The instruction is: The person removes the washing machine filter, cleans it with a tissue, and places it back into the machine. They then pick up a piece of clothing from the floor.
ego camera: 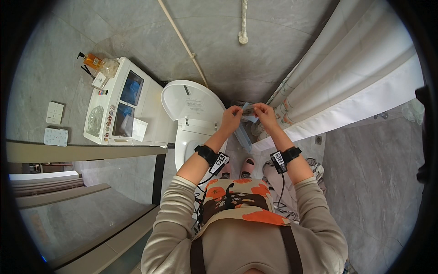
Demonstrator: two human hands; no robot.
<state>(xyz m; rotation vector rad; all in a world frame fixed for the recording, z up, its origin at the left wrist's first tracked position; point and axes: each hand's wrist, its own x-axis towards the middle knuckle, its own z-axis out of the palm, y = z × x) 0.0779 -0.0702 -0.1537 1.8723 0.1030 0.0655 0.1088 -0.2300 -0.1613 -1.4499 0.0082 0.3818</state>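
Observation:
My left hand (232, 118) and my right hand (266, 115) are raised in front of me, fingertips pinched towards each other. Between them stretches a small, thin, see-through piece that looks like plastic film (247, 111); its exact kind is too small to tell. Just behind and below it is a light blue object (252, 119), partly hidden by my fingers. Under my hands a long light blue plastic item (243, 138) stands near the floor. To the left is a white toilet (191, 99) with its lid raised.
A white cabinet (150, 113) with dark windows stands left of the toilet, with an amber pump bottle (91, 61) on top. A white shower curtain (342, 82) hangs at the right. Crumpled fabric (279, 191) lies on the floor. A knotted rope (243, 36) hangs ahead.

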